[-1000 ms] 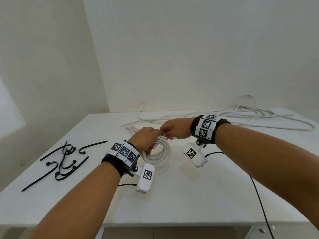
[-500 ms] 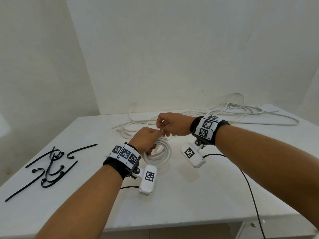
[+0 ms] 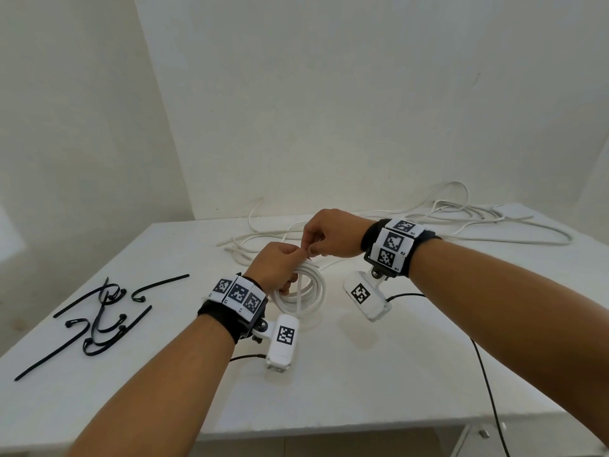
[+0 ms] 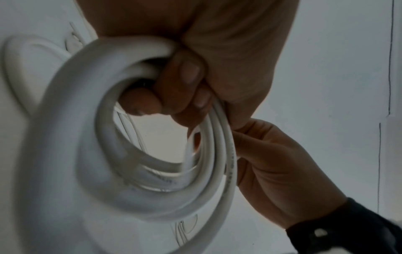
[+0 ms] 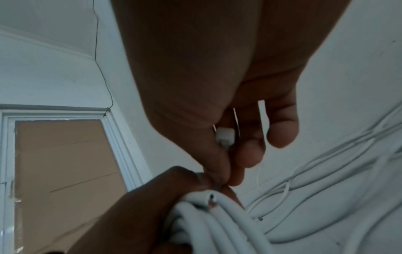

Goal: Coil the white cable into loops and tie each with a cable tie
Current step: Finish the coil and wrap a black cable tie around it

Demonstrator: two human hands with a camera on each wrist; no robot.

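White walls close in a matte white table [image 3: 379, 384], seen from my head camera. On it my left hand [image 3: 276, 265] is wrapped around the top of a coil of smooth, round white cable [image 3: 304, 293], several loops stacked together and standing nearly upright on the tabletop. My right hand [image 3: 333, 234] sits just beyond, thumb and forefinger pinched together right at my left knuckles, touching them. Uncoiled slack of the same cable [image 3: 478, 216] trails in loose curves along the back edge to the far right. Well off to the left lies a scatter of thin black cable ties [image 3: 99, 311], flat strips, some curled. A black wire [image 3: 487, 384] runs down the right side of the table.

From my left wrist, the coil [image 4: 121, 154] fills the frame, glossy and thick, the near loop blurred. My fingers [image 4: 182, 75] curl through its centre and clamp the bundle against my palm. My right hand [image 4: 276, 165] presses up beside the loops.

From my right wrist, my thumb and forefinger pinch something small at the bundle; a small white cable-tie head [image 5: 225, 136] shows between my fingers. Below, my left hand [image 5: 141, 202] grips the loops [image 5: 217, 223], where a cut cable end [image 5: 211, 202] shows its bare core. A cardboard-covered window [image 5: 60, 171] stands at left.
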